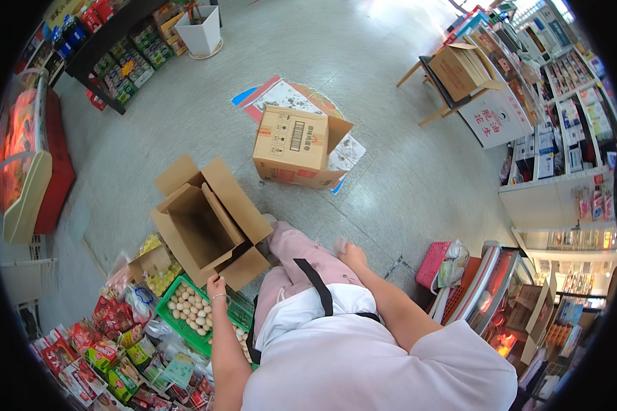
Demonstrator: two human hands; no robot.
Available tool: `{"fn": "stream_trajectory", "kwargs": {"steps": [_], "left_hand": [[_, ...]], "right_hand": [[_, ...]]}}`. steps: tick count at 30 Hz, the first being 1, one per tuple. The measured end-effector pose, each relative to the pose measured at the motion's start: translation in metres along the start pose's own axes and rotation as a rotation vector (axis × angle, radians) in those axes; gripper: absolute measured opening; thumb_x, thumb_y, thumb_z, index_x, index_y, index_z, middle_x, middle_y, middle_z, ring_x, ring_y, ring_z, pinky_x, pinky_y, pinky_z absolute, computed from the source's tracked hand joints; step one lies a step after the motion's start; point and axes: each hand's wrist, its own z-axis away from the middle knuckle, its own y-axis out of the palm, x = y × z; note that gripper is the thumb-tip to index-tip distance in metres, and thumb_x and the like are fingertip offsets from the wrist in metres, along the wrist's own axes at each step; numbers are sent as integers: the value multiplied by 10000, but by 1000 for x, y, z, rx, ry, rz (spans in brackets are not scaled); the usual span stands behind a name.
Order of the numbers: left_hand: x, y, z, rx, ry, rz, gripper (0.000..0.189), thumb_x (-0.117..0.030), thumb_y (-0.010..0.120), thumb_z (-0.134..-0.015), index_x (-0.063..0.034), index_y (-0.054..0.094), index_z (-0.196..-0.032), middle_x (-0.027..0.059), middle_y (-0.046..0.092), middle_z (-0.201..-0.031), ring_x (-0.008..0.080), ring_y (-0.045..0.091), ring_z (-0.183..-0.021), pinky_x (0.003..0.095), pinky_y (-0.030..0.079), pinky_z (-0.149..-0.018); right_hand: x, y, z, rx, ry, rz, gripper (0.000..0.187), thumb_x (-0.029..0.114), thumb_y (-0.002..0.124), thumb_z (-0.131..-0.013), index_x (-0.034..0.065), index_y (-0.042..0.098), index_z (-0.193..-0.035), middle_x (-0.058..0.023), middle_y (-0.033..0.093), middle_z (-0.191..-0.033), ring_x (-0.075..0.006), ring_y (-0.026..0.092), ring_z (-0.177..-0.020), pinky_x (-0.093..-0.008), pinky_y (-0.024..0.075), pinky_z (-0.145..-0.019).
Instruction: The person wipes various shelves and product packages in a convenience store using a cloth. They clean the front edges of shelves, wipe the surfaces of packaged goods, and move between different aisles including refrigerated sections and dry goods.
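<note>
An open cardboard box (pixel 200 226) stands before me at the left, its flaps spread. A second layer of cardboard (pixel 221 216) lines it inside, and its dark interior shows nothing I can make out. My left hand (pixel 216 286) grips the near edge of this box, above a green plastic crate (pixel 200 340) of eggs. Down at my right side, beside my thigh, my right hand (pixel 354 255) is curled around a small pale thing (pixel 341 245), too blurred to name. Farther off, a printed cardboard carton (pixel 288 144) lies on the floor with flaps out to the right.
Flat printed sheets (pixel 283 95) lie under the carton. Packaged snacks (pixel 103 354) and yellow egg trays (pixel 162 275) crowd the lower left. A chair (pixel 442 95) bears another cardboard box (pixel 457 69). A pink basket (pixel 434 263) stands by a display case (pixel 486 287). A white planter (pixel 201 33) stands far back.
</note>
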Motion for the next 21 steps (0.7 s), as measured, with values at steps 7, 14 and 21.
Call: {"fn": "stream_trajectory", "kwargs": {"steps": [7,14,21], "left_hand": [[36,2,49,66,-181,113,364,-167,608,-879,-56,459,-1191,80,630,-883,110,577,-661,220,421,-524],[82,5,107,-110,-296,279,364,-117,589,-866,-78,420,-1186,84,603,-784,126,551,-573,239,407,-447],[135,104,210,-98,226,-98,279,-164,593,-852,-119,531,-1120,109,639,-791,220,604,-645,336,477,-569]], "right_hand": [[14,-22,-15,-218,-94,-120,270,200,622,-749,80,610,-991,-189,661,-894,-371,641,-839,-475,507,-720],[42,-25,-43,36,-487,101,315,190,628,-713,97,614,-1014,-164,653,-869,-356,635,-829,-466,503,-715],[-16,-65,-165,32,-397,-12,296,303,498,-870,105,620,-1052,-181,650,-991,-369,617,-928,-463,483,-777]]}}
